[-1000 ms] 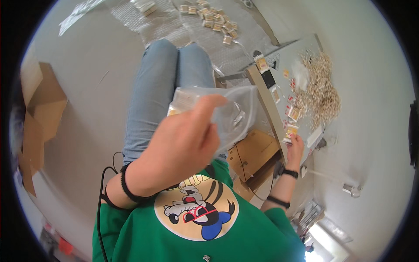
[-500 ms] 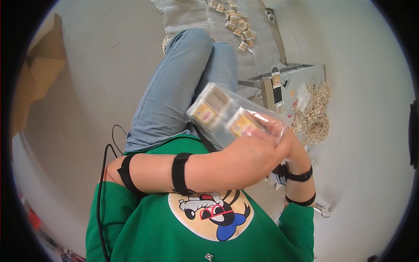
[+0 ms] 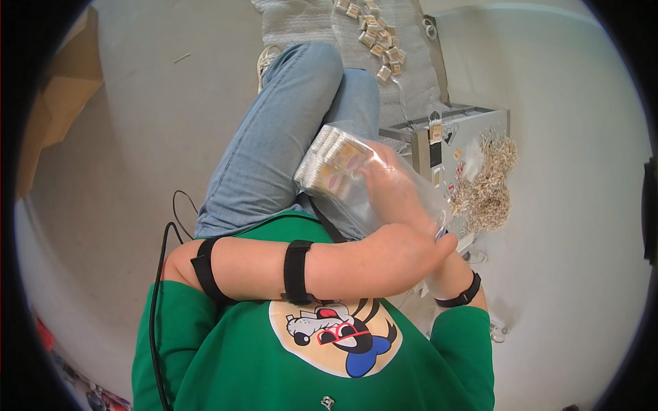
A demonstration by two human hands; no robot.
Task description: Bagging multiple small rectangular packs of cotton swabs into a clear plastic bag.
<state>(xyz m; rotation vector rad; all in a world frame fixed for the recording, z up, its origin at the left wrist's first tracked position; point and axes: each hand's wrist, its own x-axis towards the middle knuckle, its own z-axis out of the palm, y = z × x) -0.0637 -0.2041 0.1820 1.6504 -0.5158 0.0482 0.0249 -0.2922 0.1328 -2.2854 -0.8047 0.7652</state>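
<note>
Over my lap, a clear plastic bag (image 3: 363, 209) holds packs of cotton swabs with yellow and pink labels. Two labelled packs show: a lower one (image 3: 327, 179) and an upper one (image 3: 351, 156), pressed together at the bag's far end. My right hand (image 3: 394, 181) reaches inside the bag, its fingers closed on the near edge of the upper pack. At the mouth of the bag, my left hand (image 3: 415, 250) is closed around the plastic by the right wrist; most of its fingers are hidden.
A silver case (image 3: 480, 118) stands at right, with a heap of loose cotton swabs (image 3: 485, 195) on it. Several small swab packs (image 3: 377, 38) lie on bubble wrap (image 3: 295, 24) at the far side. A cardboard box (image 3: 72, 99) is at far left. A black cable (image 3: 161, 301) runs along my left sleeve.
My right hand has pushed deeper into the bag, moving its swab pack left and away, up against the other pack. My left hand stays at the bag's mouth.
</note>
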